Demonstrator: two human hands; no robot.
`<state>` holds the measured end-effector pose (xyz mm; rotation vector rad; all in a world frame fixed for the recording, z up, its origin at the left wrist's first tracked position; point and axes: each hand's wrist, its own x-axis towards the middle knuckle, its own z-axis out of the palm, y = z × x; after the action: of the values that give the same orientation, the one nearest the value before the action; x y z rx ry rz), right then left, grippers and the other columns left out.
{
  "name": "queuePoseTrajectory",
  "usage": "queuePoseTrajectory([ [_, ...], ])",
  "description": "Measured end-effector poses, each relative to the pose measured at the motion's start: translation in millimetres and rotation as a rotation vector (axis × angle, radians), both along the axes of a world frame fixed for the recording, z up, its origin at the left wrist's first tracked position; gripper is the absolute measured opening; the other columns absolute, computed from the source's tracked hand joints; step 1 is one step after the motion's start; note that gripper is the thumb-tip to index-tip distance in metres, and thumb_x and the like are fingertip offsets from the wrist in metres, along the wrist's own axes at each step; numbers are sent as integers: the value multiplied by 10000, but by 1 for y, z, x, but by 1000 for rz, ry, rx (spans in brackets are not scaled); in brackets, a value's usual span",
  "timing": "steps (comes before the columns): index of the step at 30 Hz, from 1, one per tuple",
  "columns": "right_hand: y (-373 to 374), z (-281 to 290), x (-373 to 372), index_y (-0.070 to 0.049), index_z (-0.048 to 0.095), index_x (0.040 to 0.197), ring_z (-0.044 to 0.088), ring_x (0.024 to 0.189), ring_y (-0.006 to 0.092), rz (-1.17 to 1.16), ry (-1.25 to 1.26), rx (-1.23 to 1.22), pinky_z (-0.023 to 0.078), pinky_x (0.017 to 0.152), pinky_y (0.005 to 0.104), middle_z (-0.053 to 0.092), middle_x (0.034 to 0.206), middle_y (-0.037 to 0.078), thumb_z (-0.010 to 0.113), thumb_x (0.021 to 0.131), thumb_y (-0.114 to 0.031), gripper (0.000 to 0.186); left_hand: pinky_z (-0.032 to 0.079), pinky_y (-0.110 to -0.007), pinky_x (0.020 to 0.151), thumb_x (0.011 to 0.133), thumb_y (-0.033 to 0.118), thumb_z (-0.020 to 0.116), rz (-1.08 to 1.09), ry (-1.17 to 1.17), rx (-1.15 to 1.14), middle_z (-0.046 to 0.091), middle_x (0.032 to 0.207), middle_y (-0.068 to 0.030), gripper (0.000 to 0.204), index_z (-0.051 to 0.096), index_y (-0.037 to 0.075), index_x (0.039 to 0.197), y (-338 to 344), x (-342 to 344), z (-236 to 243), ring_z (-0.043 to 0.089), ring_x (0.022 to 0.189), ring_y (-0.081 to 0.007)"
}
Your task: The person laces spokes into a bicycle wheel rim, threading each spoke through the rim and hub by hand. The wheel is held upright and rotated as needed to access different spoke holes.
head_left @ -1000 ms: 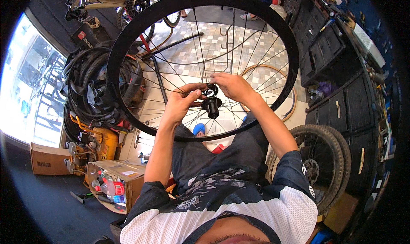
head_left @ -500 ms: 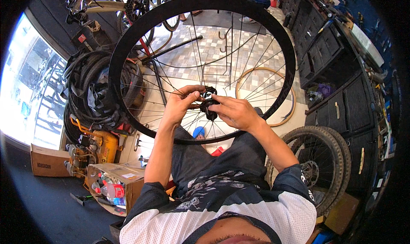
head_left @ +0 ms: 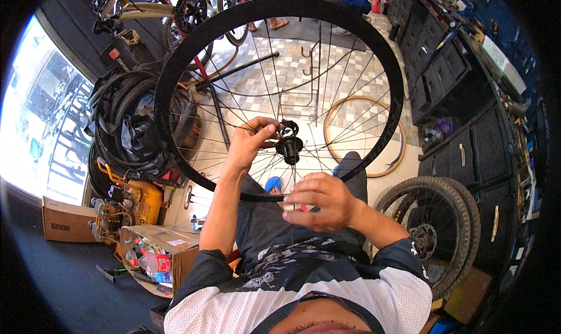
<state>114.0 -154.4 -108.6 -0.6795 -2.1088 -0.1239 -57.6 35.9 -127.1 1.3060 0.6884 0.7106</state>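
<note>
At the centre of the frame, we see the left hand (head_left: 248, 142) with its thumb and fingers drawn close together at the left side of a black hub (head_left: 290, 149); we cannot tell whether they grip the hub or only touch it. The right hand (head_left: 321, 203) lies lower, apart from the hub, its fingers loosely curled in front of the lower part of the wheel (head_left: 163, 112) and the dark trousers (head_left: 257, 217); we cannot tell whether it holds anything. The wheel, deep-rimmed and black, surrounds the hub and fills the middle of the frame. Below the hub we note a blue sandal (head_left: 273, 184), and to its right a thin tan ring (head_left: 380, 175) on the floor, partly seen through the wheel. At lower right stand knobby tyres (head_left: 467, 229) before dark drawers (head_left: 476, 150). At left we find heaped black tyres (head_left: 123, 97), a yellow machine (head_left: 146, 199) and, lower, a cardboard box (head_left: 186, 253) containing bottles (head_left: 155, 263). A gold bicycle frame (head_left: 146, 10) occupies the upper left; another person (head_left: 353, 4), in blue, appears at the top edge.
</note>
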Motion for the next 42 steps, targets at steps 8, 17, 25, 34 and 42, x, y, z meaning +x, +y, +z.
queuePoseTrajectory([
  [8,9,19,5,-142,692,1068,616,897,235,160,277,-25,557,829,420,605,981,70,667,897,-80,183,568,-276,787,1002,167,681,-24,-47,-9,767,1052,-62,157,678,63,1119,1,-3,-2,702,901,-115],
  [17,88,57,27,-19,634,1151,414,622,1,129,1063,-466,349,532,190,528,771,-47,599,1036,-109,150,577,-274,751,996,161,695,-21,-1,-61,777,993,-45,124,699,81,1090,1,0,4,704,863,-96],
  [25,155,85,-15,-77,689,1210,711,681,284,-437,666,-171,535,627,389,749,929,149,692,954,-175,275,590,-304,778,979,141,717,-27,-21,-65,772,979,-63,159,712,34,1097,2,0,3,712,848,-124],
  [34,184,79,-27,-213,610,1415,710,690,393,-693,598,-5,553,641,475,723,777,170,641,983,-250,435,589,-307,778,983,162,721,-57,-27,-47,776,1003,-48,179,720,36,1109,5,1,-3,711,877,-111],
  [42,176,79,-8,-169,688,1359,673,609,178,-574,697,-173,511,573,350,704,754,120,636,969,-141,394,578,-279,764,983,153,721,-80,-25,-51,778,1011,-38,161,730,58,1112,9,0,-3,712,890,-105],
])
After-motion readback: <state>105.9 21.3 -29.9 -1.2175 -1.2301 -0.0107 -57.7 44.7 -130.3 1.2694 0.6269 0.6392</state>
